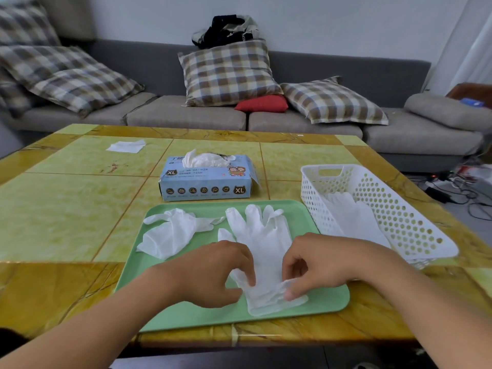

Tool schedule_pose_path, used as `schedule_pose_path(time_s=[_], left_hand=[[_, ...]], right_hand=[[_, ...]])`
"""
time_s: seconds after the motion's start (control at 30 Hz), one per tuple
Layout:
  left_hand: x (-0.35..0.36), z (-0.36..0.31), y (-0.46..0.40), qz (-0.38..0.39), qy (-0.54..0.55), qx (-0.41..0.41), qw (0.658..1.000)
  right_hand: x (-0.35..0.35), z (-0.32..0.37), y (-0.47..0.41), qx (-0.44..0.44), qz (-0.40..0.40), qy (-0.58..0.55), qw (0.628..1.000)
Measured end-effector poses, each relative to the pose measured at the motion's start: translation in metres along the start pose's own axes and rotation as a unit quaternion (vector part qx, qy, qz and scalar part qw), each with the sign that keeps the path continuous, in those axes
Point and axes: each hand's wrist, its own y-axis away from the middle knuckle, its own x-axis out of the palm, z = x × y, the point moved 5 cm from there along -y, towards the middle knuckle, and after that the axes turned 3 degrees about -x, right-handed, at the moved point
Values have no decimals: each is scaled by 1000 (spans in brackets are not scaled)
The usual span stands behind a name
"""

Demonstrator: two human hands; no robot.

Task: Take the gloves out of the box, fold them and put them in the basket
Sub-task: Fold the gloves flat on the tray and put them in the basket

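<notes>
Both hands pinch flat glove (pixel 262 243) cuff on tray (pixel 319 312): left hand (pixel 213 272), right hand (pixel 319 267). Crumpled glove (pixel 170 233) beside. Basket (pixel 399 219) gloves blurry; box (pixel 206 178) behind.

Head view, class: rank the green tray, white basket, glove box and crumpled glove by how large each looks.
1. green tray
2. white basket, though nearness may flatter it
3. glove box, farther away, so unsure against the basket
4. crumpled glove

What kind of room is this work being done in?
Probably a home living room: a grey sofa with checked cushions stands behind a low tiled table, and clothes lie on the sofa back.
</notes>
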Motion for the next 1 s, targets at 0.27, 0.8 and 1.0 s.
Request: schedule_pose_path(time_s=[0.27, 0.8, 1.0], left_hand=[[4, 1, -13, -74, -20, -71, 994], [12, -15, -9, -95, -71, -15, 993], [5, -21, -11, -62, 59, -6, 996]], right_hand=[[-18, -19, -52, 22, -226, 12, 974], [-15, 3, -28, 8, -176, 39, 984], [4, 13, 4, -7, -34, 38, 999]])
